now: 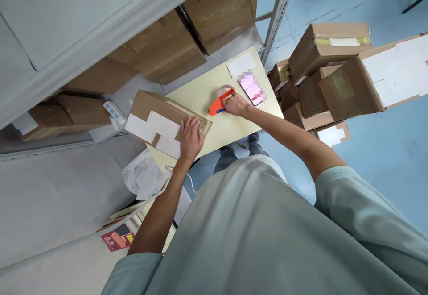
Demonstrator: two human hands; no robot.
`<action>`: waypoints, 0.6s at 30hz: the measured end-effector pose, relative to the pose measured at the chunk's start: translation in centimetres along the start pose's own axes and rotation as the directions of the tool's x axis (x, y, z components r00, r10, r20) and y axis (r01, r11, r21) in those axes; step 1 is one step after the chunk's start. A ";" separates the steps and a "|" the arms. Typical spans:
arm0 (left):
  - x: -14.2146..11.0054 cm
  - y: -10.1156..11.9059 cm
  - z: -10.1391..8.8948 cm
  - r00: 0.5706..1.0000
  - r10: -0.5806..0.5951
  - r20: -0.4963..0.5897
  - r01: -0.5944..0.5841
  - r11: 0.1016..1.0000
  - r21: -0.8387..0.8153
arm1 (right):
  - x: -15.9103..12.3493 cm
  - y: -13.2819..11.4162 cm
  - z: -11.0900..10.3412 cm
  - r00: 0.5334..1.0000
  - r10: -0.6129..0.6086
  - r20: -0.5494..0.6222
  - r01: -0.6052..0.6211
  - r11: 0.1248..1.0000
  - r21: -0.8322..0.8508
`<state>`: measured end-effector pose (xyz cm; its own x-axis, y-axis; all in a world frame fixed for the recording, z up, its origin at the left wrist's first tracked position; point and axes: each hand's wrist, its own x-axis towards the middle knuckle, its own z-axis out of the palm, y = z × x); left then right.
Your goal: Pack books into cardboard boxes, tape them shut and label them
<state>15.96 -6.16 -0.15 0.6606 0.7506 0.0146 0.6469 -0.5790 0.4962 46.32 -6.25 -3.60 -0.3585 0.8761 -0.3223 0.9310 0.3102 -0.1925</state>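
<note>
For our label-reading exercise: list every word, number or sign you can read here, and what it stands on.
None can be read.
Box under the left hand: white labels, blank or too small.
Phone: screen blurred.
Top shelf box: print too small.

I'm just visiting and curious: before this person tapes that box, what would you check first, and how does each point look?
1. Left hand steadying the cardboard box: ok.
2. Right hand on the orange tape dispenser: ok.
3. Box lying fully on the table: ok.
4. Phone apart from the dispenser: ok.
5. Tape left on the roll: cannot tell.
</note>
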 end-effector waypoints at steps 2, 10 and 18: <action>0.0 0.0 0.1 1.000 0.008 -0.010 -0.008 1.000 0.010 | -0.4 1.5 0.0 0.999 -0.048 -0.010 0.048 0.998 -0.033; -0.3 0.3 0.3 1.000 0.022 -0.009 -0.022 1.000 0.015 | -0.2 3.9 1.0 0.996 -0.092 -0.016 0.091 0.996 -0.017; -0.2 0.3 0.4 1.000 0.021 -0.001 -0.021 1.000 0.022 | 3.6 -3.4 -0.6 0.998 -0.037 0.043 0.035 0.997 0.065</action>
<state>16.18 -6.59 -0.41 0.6737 0.7385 0.0263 0.6410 -0.6018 0.4764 41.94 -3.92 -3.56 -0.3958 0.8472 -0.3545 0.9116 0.3158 -0.2631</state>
